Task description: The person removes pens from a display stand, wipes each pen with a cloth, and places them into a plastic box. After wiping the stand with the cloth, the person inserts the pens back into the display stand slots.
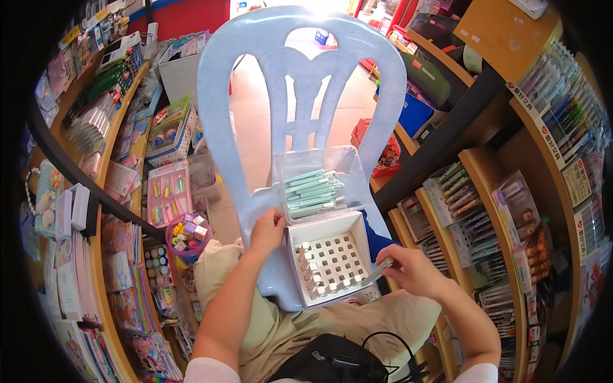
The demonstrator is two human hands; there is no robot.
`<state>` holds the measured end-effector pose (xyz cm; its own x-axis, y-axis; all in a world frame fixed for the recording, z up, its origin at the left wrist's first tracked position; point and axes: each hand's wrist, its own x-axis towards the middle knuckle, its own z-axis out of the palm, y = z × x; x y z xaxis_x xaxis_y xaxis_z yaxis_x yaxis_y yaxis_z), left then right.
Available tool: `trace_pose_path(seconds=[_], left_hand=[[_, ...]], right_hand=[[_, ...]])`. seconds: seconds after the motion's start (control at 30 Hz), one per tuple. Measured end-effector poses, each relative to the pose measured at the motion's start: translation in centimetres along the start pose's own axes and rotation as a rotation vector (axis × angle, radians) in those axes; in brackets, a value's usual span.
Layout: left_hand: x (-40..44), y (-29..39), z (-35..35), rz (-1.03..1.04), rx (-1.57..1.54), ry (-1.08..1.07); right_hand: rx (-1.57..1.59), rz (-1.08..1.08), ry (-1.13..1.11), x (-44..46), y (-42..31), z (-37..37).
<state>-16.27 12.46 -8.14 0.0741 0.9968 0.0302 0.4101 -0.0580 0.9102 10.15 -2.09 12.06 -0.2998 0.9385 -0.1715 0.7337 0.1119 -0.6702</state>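
A white box (pixel 295 258) with a grid of square holes sits on a light blue plastic chair (pixel 255 217). Pens (pixel 313 277) stand upright in holes along its left and near sides. Behind it, a clear plastic lid (pixel 354 166) holds a pile of pale green pens (pixel 313 191). My right hand (pixel 412 271) is closed on a pale grey-green pen (pixel 378 270), which slants down toward the box's near right corner. My left hand (pixel 267 228) is closed beside the left edge of the lid and box; what its fingers hold, if anything, is hidden.
Shelves of pens (pixel 469 223) rise on the right. Notebooks and stationery (pixel 124 274) fill the left shelves. A purple basket of small items (pixel 189 235) stands left of the chair, a red basket (pixel 384 150) behind it. A black bag (pixel 329 360) lies at my lap.
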Motion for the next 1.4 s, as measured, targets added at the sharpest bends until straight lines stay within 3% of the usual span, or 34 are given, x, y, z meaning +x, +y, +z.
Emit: trace_pose_path(seconds=[0.3, 0.63, 0.8, 0.9, 1.17, 1.4], left_hand=[[-0.2, 0.2, -0.2, -0.045, 0.016, -0.006], [0.0, 0.6, -0.4, -0.063, 0.023, -0.035], [0.1, 0.2, -0.2, -0.075, 0.015, -0.037], [0.0, 0.0, -0.1, -0.071, 0.001, -0.037], [0.1, 0.7, -0.3, -0.074, 0.003, -0.047], [0.1, 1.6, -1.1, -0.129, -0.023, -0.056]], right_hand=[[-0.084, -0.156, 0.012, 0.3, 0.7, 2.3], [-0.103, -0.053, -0.086, 0.4, 2.4, 4.7], [-0.095, -0.094, -0.12, 1.0, 2.1, 3.5], [-0.143, -0.003, -0.183, 2.5, 1.0, 1.2], [-0.245, -0.148, 0.084, 13.4, 3.3, -0.7], [-0.425, 0.174, -0.16, 22.8, 6.9, 4.1]])
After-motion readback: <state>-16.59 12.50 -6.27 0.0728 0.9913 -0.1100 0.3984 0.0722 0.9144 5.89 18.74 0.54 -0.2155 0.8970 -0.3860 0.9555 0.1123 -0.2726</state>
